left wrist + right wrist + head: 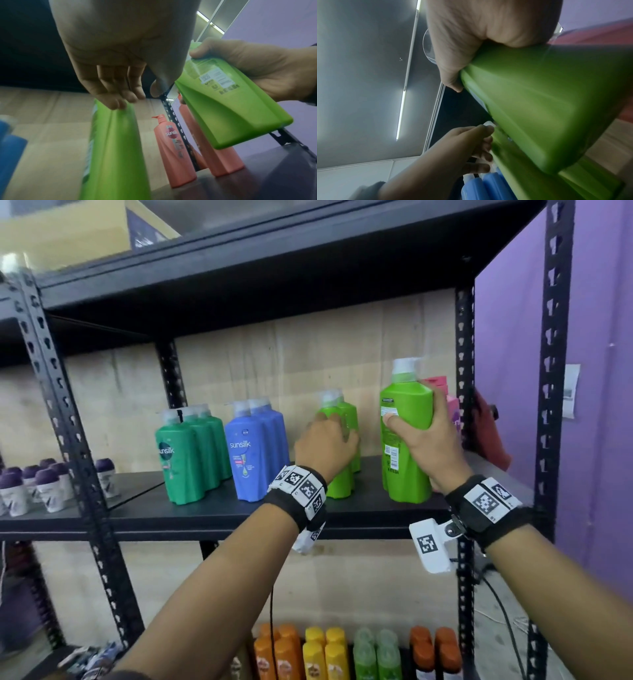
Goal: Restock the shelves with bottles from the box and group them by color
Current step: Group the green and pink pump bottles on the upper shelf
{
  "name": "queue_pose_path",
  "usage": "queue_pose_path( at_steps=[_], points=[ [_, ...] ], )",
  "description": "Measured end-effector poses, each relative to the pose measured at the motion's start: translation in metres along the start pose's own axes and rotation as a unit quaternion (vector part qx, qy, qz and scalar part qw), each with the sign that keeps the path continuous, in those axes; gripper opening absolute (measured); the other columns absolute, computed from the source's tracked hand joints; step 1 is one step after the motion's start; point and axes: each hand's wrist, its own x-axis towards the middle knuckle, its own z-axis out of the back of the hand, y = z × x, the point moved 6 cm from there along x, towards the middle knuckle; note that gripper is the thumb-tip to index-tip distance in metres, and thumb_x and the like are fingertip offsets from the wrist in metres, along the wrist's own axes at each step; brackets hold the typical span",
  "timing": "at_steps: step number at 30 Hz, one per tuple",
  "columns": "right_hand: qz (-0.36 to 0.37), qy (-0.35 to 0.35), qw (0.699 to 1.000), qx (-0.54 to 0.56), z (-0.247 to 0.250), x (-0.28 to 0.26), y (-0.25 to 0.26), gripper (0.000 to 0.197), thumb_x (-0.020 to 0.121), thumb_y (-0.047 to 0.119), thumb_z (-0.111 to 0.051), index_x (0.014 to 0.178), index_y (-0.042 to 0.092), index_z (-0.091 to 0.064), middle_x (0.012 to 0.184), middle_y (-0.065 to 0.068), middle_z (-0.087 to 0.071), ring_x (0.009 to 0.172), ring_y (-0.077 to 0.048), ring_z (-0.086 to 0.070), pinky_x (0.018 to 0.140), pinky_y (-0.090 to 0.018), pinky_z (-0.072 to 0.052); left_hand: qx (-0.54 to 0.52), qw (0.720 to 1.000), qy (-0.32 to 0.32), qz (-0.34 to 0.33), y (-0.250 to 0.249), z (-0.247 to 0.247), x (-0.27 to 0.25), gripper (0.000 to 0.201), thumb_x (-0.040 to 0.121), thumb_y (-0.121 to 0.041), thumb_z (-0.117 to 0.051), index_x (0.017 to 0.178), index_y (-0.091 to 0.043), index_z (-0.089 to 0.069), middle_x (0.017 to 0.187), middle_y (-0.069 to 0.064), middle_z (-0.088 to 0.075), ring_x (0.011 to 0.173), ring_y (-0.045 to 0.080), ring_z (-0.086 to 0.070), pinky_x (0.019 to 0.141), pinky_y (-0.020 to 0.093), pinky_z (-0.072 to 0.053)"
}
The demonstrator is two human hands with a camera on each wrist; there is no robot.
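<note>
A: Where is the lime-green shampoo bottle (406, 419) relative to the right hand (432, 436)?
B: Inside its grip: thumb across the back label, fingers wrapped round the far side. In the left wrist view its base hangs tilted above the shelf (212, 510), clear of the board, toward the shelf's right end.
A: And the left hand (325, 445)?
B: Its fingers rest on the front lime-green bottle on the shelf (337, 481), bent loosely over the upper part; I cannot tell whether they clamp it.
A: Counts along the shelf?
B: From the left end: three dark-green bottles (186, 453), three blue bottles (255, 450), and two standing lime-green ones that I can make out. Two salmon-pink bottles (173, 150) stand near the right back corner.
</note>
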Motion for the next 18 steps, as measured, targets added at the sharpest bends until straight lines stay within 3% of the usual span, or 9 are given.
queue_pose_path(
  at_steps=[4,6,9,14,18],
  points=[
    [-0.007,0.004,0.999,0.033,-0.013,-0.009,-0.007,0.066,0.071,0.045,-0.084,0.125,0.055,-0.048,0.109,0.015,-0.073,0.095,-0.009,-0.073,0.087,-0.048,-0.061,-0.037,0.997,-0.071,0.021,0.025,-0.006,-0.005,0.054,0.090,-0.042,-0.066,0.130,-0.012,-0.047,0.127,0.010,-0.044,0.118,0.034,-0.049,0.084,0.046,-0.052],
    [-0.002,0.006,0.999,0.035,-0.019,-0.013,-0.013,0.066,0.072,0.043,-0.084,0.127,0.053,-0.048,0.110,0.014,-0.072,0.095,-0.009,-0.073,0.087,-0.049,-0.061,-0.091,0.994,-0.046,0.048,0.038,-0.023,-0.004,0.072,0.088,-0.044,-0.071,0.143,-0.012,-0.038,0.133,0.013,-0.042,0.124,0.038,-0.048,0.094,0.049,-0.049],
    [-0.018,0.011,0.999,0.024,-0.029,-0.017,-0.025,0.071,0.071,0.046,-0.083,0.132,0.051,-0.047,0.109,0.020,-0.072,0.095,-0.004,-0.072,0.091,-0.045,-0.060,-0.179,0.978,0.020,0.101,0.049,-0.052,-0.002,0.085,0.088,-0.047,-0.074,0.150,-0.009,-0.029,0.140,0.018,-0.045,0.130,0.038,-0.048,0.106,0.048,-0.044],
    [-0.019,0.009,1.000,-0.007,-0.043,-0.019,-0.031,0.080,0.072,0.049,-0.083,0.140,0.045,-0.041,0.131,0.005,-0.064,0.118,-0.017,-0.064,0.103,-0.044,-0.052,-0.279,0.950,0.071,0.122,0.060,-0.079,-0.007,0.082,0.090,-0.042,-0.074,0.151,-0.011,-0.029,0.141,0.017,-0.055,0.128,0.033,-0.057,0.105,0.040,-0.047],
    [-0.028,0.014,0.999,-0.002,-0.054,-0.014,-0.034,0.082,0.078,0.037,-0.086,0.146,0.035,-0.041,0.135,0.004,-0.062,0.119,-0.014,-0.063,0.106,-0.041,-0.050,-0.341,0.931,0.080,0.104,0.073,-0.084,-0.006,0.077,0.091,-0.040,-0.075,0.151,-0.019,-0.031,0.138,0.007,-0.060,0.119,0.023,-0.063,0.099,0.033,-0.052]
  ],
)
